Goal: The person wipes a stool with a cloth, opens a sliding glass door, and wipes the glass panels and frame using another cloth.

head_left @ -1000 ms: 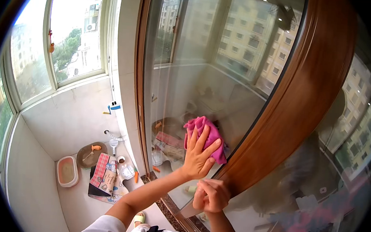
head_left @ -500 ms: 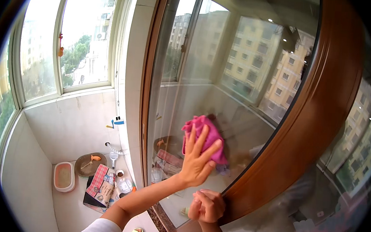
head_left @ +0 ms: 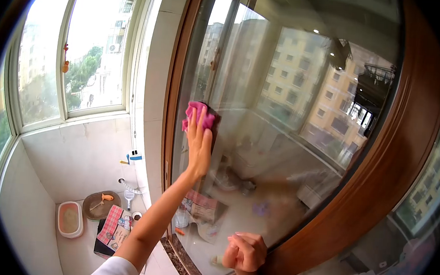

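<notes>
My left hand [head_left: 198,149] is stretched up the glass pane [head_left: 279,156] of a wood-framed door. Its fingers press a crumpled pink cloth [head_left: 197,117] flat against the pane, near the left side of the frame. Lower down, my right hand [head_left: 245,251] is curled into a loose fist by the bottom right of the glass, beside the brown wooden frame [head_left: 372,197]. Nothing shows in its fingers, and whether it touches the door I cannot tell. Reflections of buildings and of the room lie across the pane.
On the floor at left are a pink-and-white tub [head_left: 70,219], a round brown basin [head_left: 100,205], a folded patterned mat [head_left: 116,228] and a pale scoop [head_left: 129,196]. A blue brush [head_left: 135,156] hangs on the wall. Windows [head_left: 96,54] line the left side, and a stone sill [head_left: 182,264] runs below the door.
My left hand has slid the pink cloth up and to the left across the glass, from the pane's middle to near its left edge. My right hand stays closed in about the same place.
</notes>
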### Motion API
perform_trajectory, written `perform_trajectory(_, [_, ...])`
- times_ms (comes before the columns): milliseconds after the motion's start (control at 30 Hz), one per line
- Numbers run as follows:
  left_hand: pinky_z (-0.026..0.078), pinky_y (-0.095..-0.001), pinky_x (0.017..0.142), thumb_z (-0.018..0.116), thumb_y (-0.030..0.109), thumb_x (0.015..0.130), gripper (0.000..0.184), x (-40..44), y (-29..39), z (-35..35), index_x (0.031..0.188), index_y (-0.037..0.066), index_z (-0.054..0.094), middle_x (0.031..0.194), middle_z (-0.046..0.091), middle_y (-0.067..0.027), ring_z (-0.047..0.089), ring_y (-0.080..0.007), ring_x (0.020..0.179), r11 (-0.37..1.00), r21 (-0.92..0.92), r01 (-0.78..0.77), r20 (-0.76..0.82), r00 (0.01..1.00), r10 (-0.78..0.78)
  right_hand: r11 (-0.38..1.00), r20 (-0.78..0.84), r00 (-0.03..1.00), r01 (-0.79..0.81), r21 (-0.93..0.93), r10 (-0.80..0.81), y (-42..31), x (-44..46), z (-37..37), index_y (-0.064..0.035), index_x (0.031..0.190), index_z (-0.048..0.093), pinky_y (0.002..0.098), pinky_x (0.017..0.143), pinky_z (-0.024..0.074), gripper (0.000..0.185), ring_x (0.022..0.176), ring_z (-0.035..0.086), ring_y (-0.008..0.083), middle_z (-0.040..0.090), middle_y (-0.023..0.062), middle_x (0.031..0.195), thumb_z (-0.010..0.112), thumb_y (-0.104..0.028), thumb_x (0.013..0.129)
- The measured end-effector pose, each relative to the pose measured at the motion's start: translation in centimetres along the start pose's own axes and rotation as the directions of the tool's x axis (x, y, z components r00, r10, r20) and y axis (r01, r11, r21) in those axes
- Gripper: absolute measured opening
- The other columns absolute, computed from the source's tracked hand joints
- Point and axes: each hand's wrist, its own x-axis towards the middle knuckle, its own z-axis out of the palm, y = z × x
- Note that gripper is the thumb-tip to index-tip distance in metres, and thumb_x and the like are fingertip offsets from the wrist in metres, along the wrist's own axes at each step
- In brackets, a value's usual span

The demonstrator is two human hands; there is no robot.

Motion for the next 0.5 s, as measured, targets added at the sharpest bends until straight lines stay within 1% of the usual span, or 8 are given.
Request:
perform_trajectory(67, [0.003,-0.0533,0.123,0.029,0.050,0.106,0.063,-2.4,6.1,0.4,0.156,0.011,0.038,0.167,0.019,-0.0154,0.006,-0.0392,0.155,0.969,0.048,-0.242,0.131,0.963,0.234,1.000,0.005,1.000,0.004,0.012,-0.004,-0.1,0.3,0.3,-0.0004,0.093,0.064,0.0295,0.058,0.0532,0.013,0.061,0.065,0.0218,0.068,0.0051,0.067,0.058,-0.001,0.081])
perform_trajectory(133, [0.003,-0.0626,0.120,0.029,0.056,0.105,0.058,-1.4,12.5,0.2,0.147,0.024,0.055,0.165,0.026,-0.0169,0.009,-0.0497,0.152,0.817,-0.061,-0.574,0.339,0.757,0.558,0.999,0.018,0.999,0.028,0.022,-0.028,-0.3,0.6,0.6,-0.0003,0.093,0.064,0.0294,0.057,0.0532,0.013,0.060,0.066,0.0217,0.068,0.0055,0.067,0.058,-0.001,0.081])
perform_trajectory(167, [0.003,-0.0644,0.120,0.030,0.058,0.104,0.052,-0.1,14.7,0.9,0.145,0.036,0.056,0.164,0.028,-0.0130,0.013,-0.0494,0.151,0.740,-0.074,-0.668,0.385,0.666,0.639,0.999,0.022,0.999,0.037,0.031,-0.037,-0.3,0.7,0.7,-0.0004,0.093,0.064,0.0292,0.057,0.0532,0.013,0.060,0.066,0.0216,0.067,0.0057,0.066,0.058,-0.001,0.081])
perform_trajectory(233, [0.003,-0.0646,0.121,0.033,0.058,0.103,0.047,3.8,17.2,1.5,0.142,0.044,0.055,0.165,0.029,-0.0064,0.018,-0.0444,0.152,0.649,-0.046,-0.759,0.366,0.592,0.718,0.998,-0.001,0.998,0.060,0.031,-0.060,0.0,0.7,0.8,-0.0004,0.092,0.064,0.0287,0.056,0.0526,0.014,0.058,0.065,0.0212,0.067,0.0063,0.065,0.059,0.000,0.080])
perform_trajectory(333, [0.004,-0.0624,0.121,0.036,0.059,0.102,0.058,10.5,15.9,1.9,0.152,0.031,0.046,0.165,0.027,-0.0122,0.016,-0.0457,0.152,0.713,0.052,-0.699,0.167,0.710,0.684,0.998,-0.002,1.000,-0.028,0.059,0.028,0.1,1.2,0.3,-0.0006,0.090,0.067,0.0265,0.058,0.0551,0.018,0.062,0.068,0.0208,0.069,0.0058,0.073,0.061,0.003,0.073])
perform_trajectory(400, [0.005,-0.0572,0.123,0.030,0.052,0.106,0.057,14.3,11.7,1.8,0.154,0.025,0.042,0.165,0.026,-0.0130,0.016,-0.0384,0.154,0.845,0.072,-0.530,0.002,0.847,0.531,0.996,-0.024,0.999,-0.041,0.076,0.043,0.3,0.6,0.5,-0.0007,0.087,0.066,0.0268,0.057,0.0548,0.014,0.061,0.067,0.0204,0.069,0.0060,0.072,0.061,0.003,0.075])
perform_trajectory(433, [0.008,-0.0570,0.123,0.037,0.046,0.106,0.053,15.5,8.8,1.5,0.154,0.026,0.042,0.164,0.027,-0.0140,0.019,-0.0401,0.152,0.896,0.043,-0.441,-0.060,0.894,0.443,0.996,-0.021,0.999,-0.037,0.080,0.039,0.4,0.3,0.5,-0.0005,0.087,0.066,0.0268,0.057,0.0547,0.014,0.061,0.067,0.0203,0.069,0.0060,0.072,0.061,0.003,0.075])
perform_trajectory(500, [0.009,-0.0564,0.122,0.032,0.045,0.108,0.052,15.8,2.3,0.8,0.155,0.025,0.041,0.165,0.025,-0.0131,0.019,-0.0369,0.153,0.961,0.047,-0.274,-0.112,0.954,0.278,0.996,-0.005,0.999,-0.037,0.085,0.037,0.6,-0.2,0.8,-0.0002,0.089,0.066,0.0273,0.056,0.0534,0.014,0.059,0.066,0.0201,0.068,0.0058,0.070,0.060,0.002,0.076])
